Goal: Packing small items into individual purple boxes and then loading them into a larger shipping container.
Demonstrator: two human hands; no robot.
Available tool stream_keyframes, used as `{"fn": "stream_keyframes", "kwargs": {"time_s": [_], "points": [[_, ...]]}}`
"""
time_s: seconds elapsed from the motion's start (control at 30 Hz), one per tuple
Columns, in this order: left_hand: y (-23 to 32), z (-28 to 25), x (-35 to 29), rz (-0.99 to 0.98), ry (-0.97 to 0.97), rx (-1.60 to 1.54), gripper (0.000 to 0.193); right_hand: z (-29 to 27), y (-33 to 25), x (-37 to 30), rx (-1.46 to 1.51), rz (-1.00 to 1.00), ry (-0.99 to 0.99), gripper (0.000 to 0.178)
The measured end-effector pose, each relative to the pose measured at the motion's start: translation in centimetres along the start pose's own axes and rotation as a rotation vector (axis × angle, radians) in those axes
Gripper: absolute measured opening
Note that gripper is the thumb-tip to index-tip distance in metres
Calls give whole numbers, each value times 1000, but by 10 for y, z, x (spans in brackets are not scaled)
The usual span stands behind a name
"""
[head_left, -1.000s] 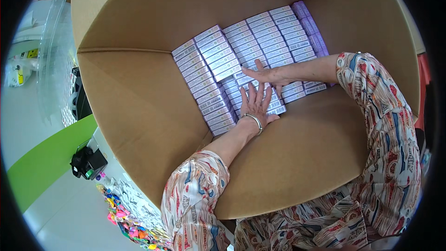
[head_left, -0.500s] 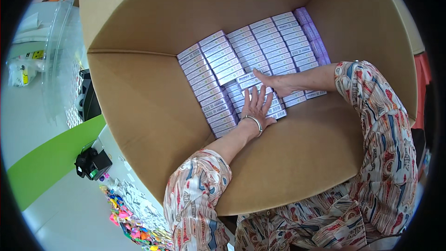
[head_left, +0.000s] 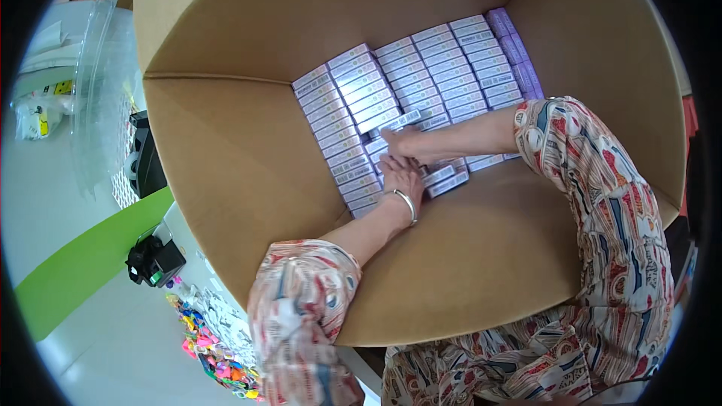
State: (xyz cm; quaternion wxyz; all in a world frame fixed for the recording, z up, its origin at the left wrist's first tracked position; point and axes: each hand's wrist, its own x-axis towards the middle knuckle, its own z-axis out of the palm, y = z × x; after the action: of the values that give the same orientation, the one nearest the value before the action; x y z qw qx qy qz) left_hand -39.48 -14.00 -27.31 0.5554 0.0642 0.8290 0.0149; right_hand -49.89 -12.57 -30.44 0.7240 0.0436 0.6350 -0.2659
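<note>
Rows of small white boxes with purple sides [head_left: 353, 83] line the bottom of a large brown carton [head_left: 241, 158]. Both my hands reach down among them, near the front of the stack. My left hand [head_left: 402, 179], with a silver bangle at the wrist, rests with its fingers stretched over the boxes. Right above it is my right hand [head_left: 406, 144], its thumb by a slightly tilted box [head_left: 404, 120]. The right fingertips are hidden, so whether they grip a box does not show. Two loose-looking boxes [head_left: 445, 179] lie beside my left hand.
High cardboard walls surround my hands, and the near flap [head_left: 481, 278] lies below my forearms. Purple boxes [head_left: 517, 53] stand on edge along the right side. Outside, at left, are a black device [head_left: 154, 259], a colourful heap of small items [head_left: 218, 365] and clear plastic [head_left: 94, 98].
My right hand has shifted left and down, closer to my left hand. My left hand has drawn in slightly left, uncovering boxes on its right. A box by the right thumb now sits tilted.
</note>
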Motion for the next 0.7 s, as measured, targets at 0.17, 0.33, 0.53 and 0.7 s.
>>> {"fn": "stream_keyframes", "kwargs": {"time_s": [0.17, 0.33, 0.53, 0.7], "points": [[-14, 26, 6, -187, 478, 258, 56, -40, 17, 0, -112, -41, 42, 95], [-8, -10, 2, -135, 324, 85, 53, -81, 23, 25, -64, -110, 141, 97], [-2, 14, 7, -149, 363, 174, 50, -23, -4, 16, -105, -287, 6, 96], [-10, -33, -6, -30, 173, -67, 46, -55, 14, 33, -65, -339, -17, 90]]}}
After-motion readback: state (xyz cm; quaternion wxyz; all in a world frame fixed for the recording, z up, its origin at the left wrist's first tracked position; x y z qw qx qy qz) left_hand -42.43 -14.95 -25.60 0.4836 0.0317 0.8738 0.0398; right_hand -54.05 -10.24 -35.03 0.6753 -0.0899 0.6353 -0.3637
